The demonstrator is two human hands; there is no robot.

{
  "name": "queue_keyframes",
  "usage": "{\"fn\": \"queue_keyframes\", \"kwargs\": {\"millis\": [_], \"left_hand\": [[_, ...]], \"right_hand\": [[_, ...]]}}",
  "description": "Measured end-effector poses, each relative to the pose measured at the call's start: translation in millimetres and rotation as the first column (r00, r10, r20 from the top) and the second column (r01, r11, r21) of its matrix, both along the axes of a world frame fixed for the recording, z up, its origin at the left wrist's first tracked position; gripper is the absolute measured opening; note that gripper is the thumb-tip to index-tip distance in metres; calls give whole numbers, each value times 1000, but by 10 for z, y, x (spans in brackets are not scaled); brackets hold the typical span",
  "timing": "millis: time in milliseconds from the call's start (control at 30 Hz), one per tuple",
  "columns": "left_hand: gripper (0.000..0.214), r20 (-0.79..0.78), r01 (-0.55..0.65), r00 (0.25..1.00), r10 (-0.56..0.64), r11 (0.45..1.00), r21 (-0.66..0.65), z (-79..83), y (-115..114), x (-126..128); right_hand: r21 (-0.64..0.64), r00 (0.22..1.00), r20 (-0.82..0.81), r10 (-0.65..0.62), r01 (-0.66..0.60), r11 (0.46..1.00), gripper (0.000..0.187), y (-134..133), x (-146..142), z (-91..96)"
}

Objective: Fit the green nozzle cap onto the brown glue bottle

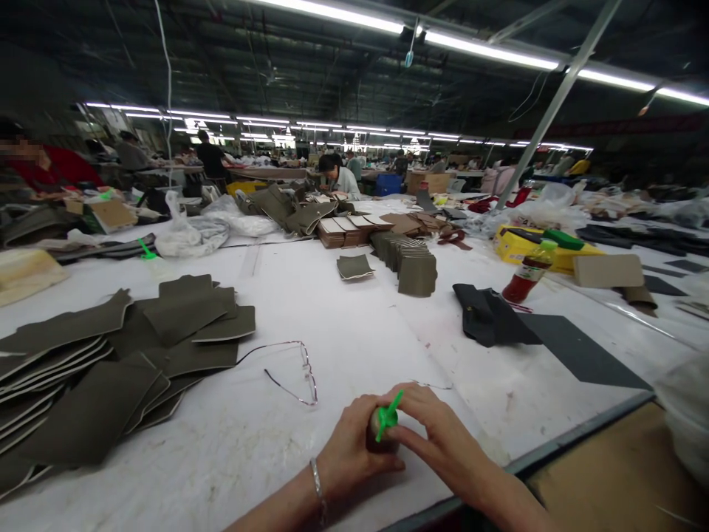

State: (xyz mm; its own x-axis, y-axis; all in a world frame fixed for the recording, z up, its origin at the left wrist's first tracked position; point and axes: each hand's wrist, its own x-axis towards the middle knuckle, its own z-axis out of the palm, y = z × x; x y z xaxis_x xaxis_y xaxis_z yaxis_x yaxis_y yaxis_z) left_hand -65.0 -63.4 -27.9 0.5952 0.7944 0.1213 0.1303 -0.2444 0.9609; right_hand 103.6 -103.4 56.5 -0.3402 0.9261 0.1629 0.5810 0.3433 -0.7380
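Nearest of all were your own two hands, held together over the front edge of the white table (pixel 343 325). Your left hand (pixel 343 440), a bracelet (pixel 317 480) at its wrist, was wrapped around a small bottle (pixel 374 428). Your right hand (pixel 435 425) gripped it from the other side, thumb and fingers drawn in close to the green nozzle cap (pixel 389 416); you had the bottle between both palms, cap uppermost. Whether its base touched the table, I couldn't tell.

Just beyond your left hand lay a pair of eyeglasses (pixel 309 369), arms unfolded. To your left spread a heap of dark olive pieces (pixel 191 314), overlapping one another. Farther off, straight ahead, more such pieces stood in a leaning row (pixel 418 275). On your right, a drink bottle (pixel 526 275) stood behind a folded black piece (pixel 479 314), near a flat dark grey sheet (pixel 581 351).
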Motion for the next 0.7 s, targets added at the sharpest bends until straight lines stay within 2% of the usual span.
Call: {"fn": "queue_keyframes", "kwargs": {"millis": [133,300,433,500,567,667,700], "left_hand": [[74,-40,-12,999,13,1000,25,-3,2,5],[70,18,5,1000,-6,1000,27,-10,1,0],[61,-20,-14,1000,14,1000,22,7,-6,0],[54,-38,-39,998,40,999,23,3,-15,7],[48,-24,-58,998,59,998,33,-8,-25,19],[35,19,-65,998,64,995,72,-22,-36,44],[31,21,-79,997,77,993,85,-23,-37,52]], "right_hand": [[-6,996,70,56,-56,998,10,54,9,79],[-33,981,134,144,-140,990,13,112,18,123],[-39,970,188,153,-148,988,11,169,-20,186],[-22,971,211,108,-106,994,11,165,-60,165],[17,973,231,21,-26,1000,12,119,-112,54],[115,952,245,-185,161,980,8,-14,-192,-256],[145,933,243,-266,237,961,14,-65,-211,-363]]}}
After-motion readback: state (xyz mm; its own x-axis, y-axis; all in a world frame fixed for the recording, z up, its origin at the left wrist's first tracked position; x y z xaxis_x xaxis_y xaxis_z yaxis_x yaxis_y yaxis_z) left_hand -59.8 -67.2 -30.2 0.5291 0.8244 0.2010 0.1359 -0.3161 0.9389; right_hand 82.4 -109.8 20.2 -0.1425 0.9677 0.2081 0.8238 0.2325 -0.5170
